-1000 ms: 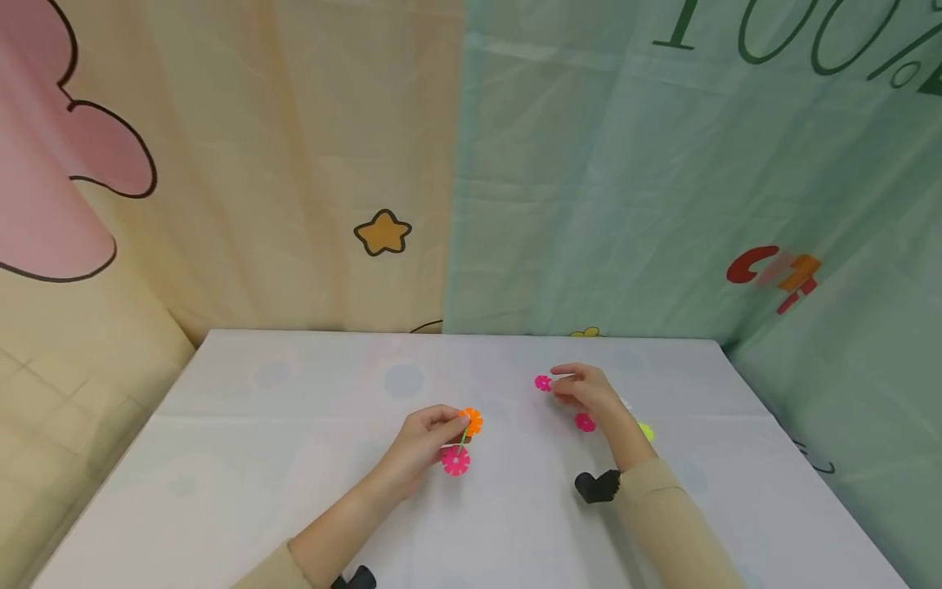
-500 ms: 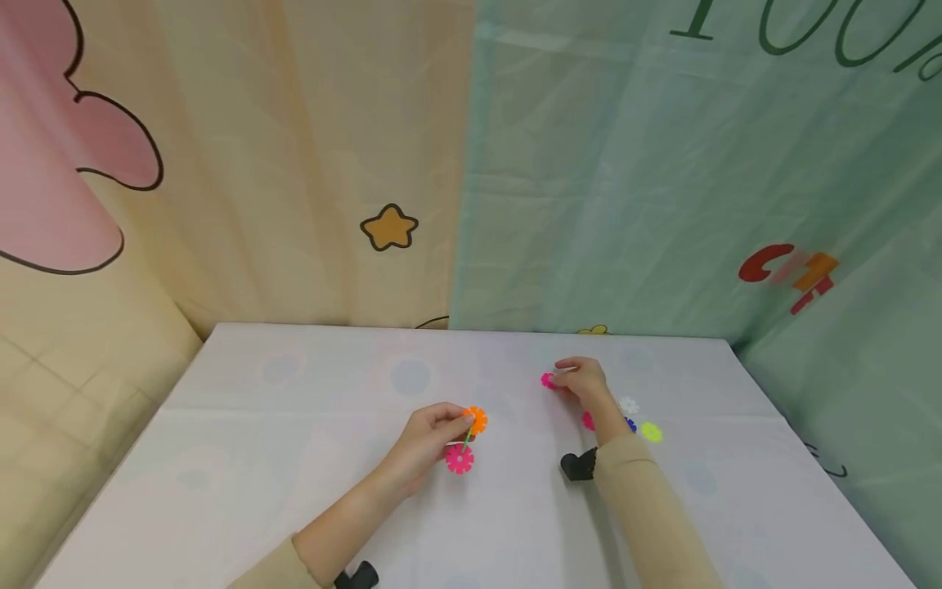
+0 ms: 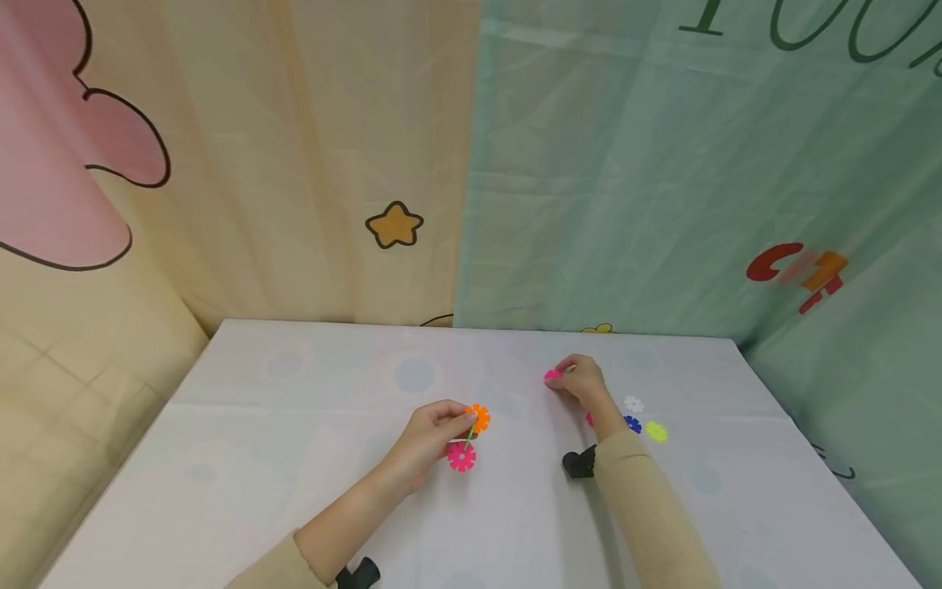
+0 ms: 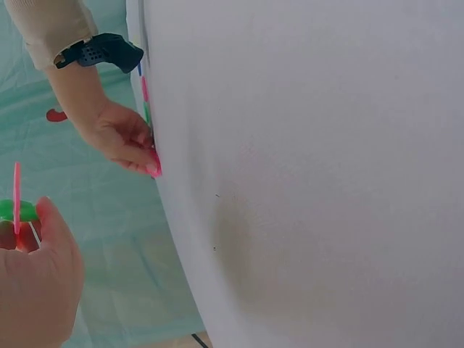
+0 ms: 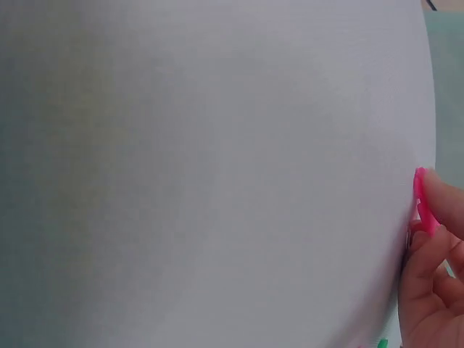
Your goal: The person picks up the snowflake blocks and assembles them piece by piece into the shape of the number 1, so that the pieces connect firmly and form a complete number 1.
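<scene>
Notched, flower-shaped plastic discs are the pieces handled here. My left hand (image 3: pixel 430 438) pinches a small joined group: an orange disc (image 3: pixel 481 418) at the fingertips, a green disc (image 3: pixel 468 438) seen nearly edge-on, and a pink disc (image 3: pixel 462 458) below it. A white edge also shows between the fingers. Farther back on the table, my right hand (image 3: pixel 585 383) holds another pink disc (image 3: pixel 553 375) between thumb and fingertips. In the right wrist view that pink disc (image 5: pixel 423 199) stands on edge, partly covered by the fingers. Whether it still touches the table is unclear.
Beside the right forearm lie a white disc (image 3: pixel 634 404), a blue disc (image 3: pixel 633 424) and a yellow disc (image 3: pixel 657 431). Another pink disc (image 3: pixel 589 420) is mostly hidden behind that wrist. The white-covered table (image 3: pixel 294 483) ends at hanging curtains (image 3: pixel 574 204).
My right fingers, spread beside the pink disc a second ago, have closed on it, and it has tilted. The left hand keeps its hold on the joined discs. The head view has shifted slightly.
</scene>
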Demonstrator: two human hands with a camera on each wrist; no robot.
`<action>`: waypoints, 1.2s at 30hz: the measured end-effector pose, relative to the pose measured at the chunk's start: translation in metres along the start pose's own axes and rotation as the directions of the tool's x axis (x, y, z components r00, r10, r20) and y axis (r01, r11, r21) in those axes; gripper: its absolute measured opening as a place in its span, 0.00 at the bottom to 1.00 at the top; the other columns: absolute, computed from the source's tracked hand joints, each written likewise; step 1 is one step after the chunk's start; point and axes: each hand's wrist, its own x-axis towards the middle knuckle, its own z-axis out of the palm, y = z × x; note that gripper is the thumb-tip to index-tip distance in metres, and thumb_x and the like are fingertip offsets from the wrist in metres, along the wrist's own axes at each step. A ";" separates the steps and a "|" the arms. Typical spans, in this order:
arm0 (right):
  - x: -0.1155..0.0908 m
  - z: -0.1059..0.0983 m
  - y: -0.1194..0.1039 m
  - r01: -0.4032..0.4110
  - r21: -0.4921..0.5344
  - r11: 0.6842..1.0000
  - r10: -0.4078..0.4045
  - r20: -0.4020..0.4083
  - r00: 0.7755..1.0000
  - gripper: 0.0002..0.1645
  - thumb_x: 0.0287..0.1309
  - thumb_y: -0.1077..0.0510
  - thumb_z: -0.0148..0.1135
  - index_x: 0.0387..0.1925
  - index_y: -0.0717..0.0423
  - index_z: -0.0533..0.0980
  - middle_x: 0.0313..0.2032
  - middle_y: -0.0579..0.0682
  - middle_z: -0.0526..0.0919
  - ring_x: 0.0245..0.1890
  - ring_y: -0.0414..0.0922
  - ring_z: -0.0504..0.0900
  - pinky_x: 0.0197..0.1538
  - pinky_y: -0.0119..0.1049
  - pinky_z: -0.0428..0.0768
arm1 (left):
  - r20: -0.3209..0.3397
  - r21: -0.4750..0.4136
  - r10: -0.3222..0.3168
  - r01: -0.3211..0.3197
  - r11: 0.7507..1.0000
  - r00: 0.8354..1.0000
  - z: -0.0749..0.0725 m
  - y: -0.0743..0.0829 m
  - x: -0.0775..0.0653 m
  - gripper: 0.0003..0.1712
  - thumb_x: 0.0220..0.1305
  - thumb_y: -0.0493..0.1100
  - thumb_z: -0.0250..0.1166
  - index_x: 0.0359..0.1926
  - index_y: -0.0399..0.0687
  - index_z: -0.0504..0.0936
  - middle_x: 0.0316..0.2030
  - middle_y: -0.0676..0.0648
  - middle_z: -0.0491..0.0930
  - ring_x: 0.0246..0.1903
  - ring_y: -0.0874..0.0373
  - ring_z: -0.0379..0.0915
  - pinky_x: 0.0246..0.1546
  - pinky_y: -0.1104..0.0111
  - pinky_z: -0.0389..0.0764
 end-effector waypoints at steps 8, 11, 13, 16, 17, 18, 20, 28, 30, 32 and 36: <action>-0.002 0.000 -0.002 -0.007 0.143 0.990 -0.004 0.079 0.997 0.18 0.50 0.65 0.68 0.43 0.67 0.73 0.23 0.49 0.74 0.17 0.36 0.73 0.24 0.25 0.74 | -0.006 0.023 -0.001 0.001 1.000 1.000 0.001 0.003 0.003 0.14 0.64 0.40 0.59 0.43 0.31 0.77 0.34 0.44 0.81 0.33 0.58 0.75 0.35 0.71 0.76; -0.006 0.000 -0.004 -0.002 0.161 0.987 -0.016 0.105 0.994 0.19 0.49 0.65 0.69 0.43 0.67 0.74 0.22 0.49 0.77 0.17 0.36 0.74 0.24 0.25 0.75 | -0.007 0.029 -0.002 0.002 1.000 1.000 0.002 0.003 0.003 0.14 0.64 0.40 0.59 0.43 0.32 0.77 0.35 0.44 0.81 0.32 0.58 0.75 0.35 0.72 0.77; -0.009 0.000 -0.006 0.000 0.174 0.985 -0.021 0.120 0.992 0.19 0.50 0.64 0.68 0.44 0.66 0.74 0.23 0.49 0.78 0.18 0.37 0.75 0.26 0.26 0.76 | -0.008 0.028 -0.001 0.002 1.000 1.000 0.002 0.003 0.003 0.14 0.64 0.40 0.59 0.43 0.32 0.77 0.35 0.44 0.82 0.32 0.58 0.75 0.34 0.72 0.77; -0.017 0.001 -0.009 0.017 0.218 0.976 -0.052 0.157 0.986 0.19 0.53 0.63 0.66 0.45 0.67 0.73 0.26 0.49 0.80 0.22 0.39 0.78 0.30 0.27 0.78 | -0.012 0.021 -0.007 0.007 1.000 1.000 0.002 0.002 0.002 0.14 0.64 0.41 0.59 0.43 0.32 0.76 0.34 0.45 0.81 0.32 0.58 0.75 0.35 0.72 0.77; -0.020 0.002 -0.011 0.018 0.228 0.973 -0.058 0.170 0.984 0.19 0.54 0.63 0.66 0.46 0.67 0.73 0.26 0.50 0.80 0.23 0.39 0.78 0.32 0.28 0.79 | -0.013 0.018 -0.012 0.013 1.000 1.000 0.003 0.002 0.001 0.14 0.64 0.40 0.59 0.44 0.32 0.76 0.34 0.45 0.81 0.32 0.58 0.76 0.35 0.72 0.77; -0.023 0.003 -0.012 0.022 0.244 0.970 -0.068 0.184 0.981 0.19 0.54 0.63 0.65 0.47 0.67 0.73 0.27 0.50 0.81 0.24 0.40 0.79 0.33 0.29 0.80 | -0.013 0.016 -0.015 0.016 1.000 1.000 0.003 0.002 0.001 0.14 0.64 0.40 0.59 0.44 0.32 0.76 0.34 0.45 0.81 0.32 0.58 0.76 0.35 0.72 0.77; -0.030 0.005 -0.015 0.030 0.272 0.962 -0.091 0.215 0.972 0.19 0.56 0.63 0.64 0.48 0.68 0.73 0.27 0.50 0.81 0.25 0.41 0.80 0.34 0.30 0.81 | -0.013 0.013 -0.019 0.019 1.000 1.000 0.003 0.002 -0.001 0.14 0.64 0.40 0.59 0.44 0.32 0.76 0.34 0.45 0.81 0.32 0.59 0.75 0.36 0.71 0.77; -0.063 0.010 -0.030 0.058 0.347 0.936 -0.175 0.316 0.932 0.16 0.57 0.64 0.62 0.46 0.69 0.73 0.25 0.50 0.81 0.24 0.43 0.79 0.35 0.32 0.81 | 0.000 0.012 -0.020 0.020 1.000 1.000 0.005 0.002 -0.005 0.15 0.65 0.41 0.59 0.45 0.32 0.76 0.36 0.42 0.82 0.31 0.59 0.76 0.36 0.71 0.78; -0.071 0.011 -0.034 0.084 0.347 0.934 -0.209 0.340 0.917 0.16 0.57 0.64 0.62 0.46 0.69 0.73 0.24 0.49 0.80 0.23 0.42 0.78 0.35 0.32 0.81 | 0.004 0.010 -0.015 0.015 1.000 1.000 0.005 0.001 -0.006 0.15 0.65 0.42 0.58 0.45 0.31 0.76 0.36 0.42 0.82 0.31 0.59 0.76 0.36 0.71 0.78; -0.078 0.011 -0.038 0.111 0.356 0.928 -0.245 0.357 0.901 0.16 0.58 0.63 0.62 0.46 0.69 0.73 0.23 0.48 0.80 0.23 0.42 0.77 0.34 0.31 0.81 | 0.005 0.005 -0.012 0.012 1.000 1.000 0.006 0.002 -0.006 0.15 0.65 0.42 0.59 0.45 0.31 0.76 0.36 0.41 0.82 0.32 0.57 0.76 0.36 0.71 0.78; -0.089 0.011 -0.044 0.148 0.394 0.907 -0.308 0.381 0.872 0.16 0.59 0.63 0.60 0.46 0.69 0.73 0.21 0.48 0.78 0.22 0.41 0.76 0.35 0.31 0.81 | 0.020 0.000 -0.009 0.009 1.000 1.000 0.009 0.003 -0.004 0.15 0.65 0.42 0.59 0.44 0.31 0.76 0.36 0.42 0.82 0.32 0.57 0.76 0.36 0.71 0.78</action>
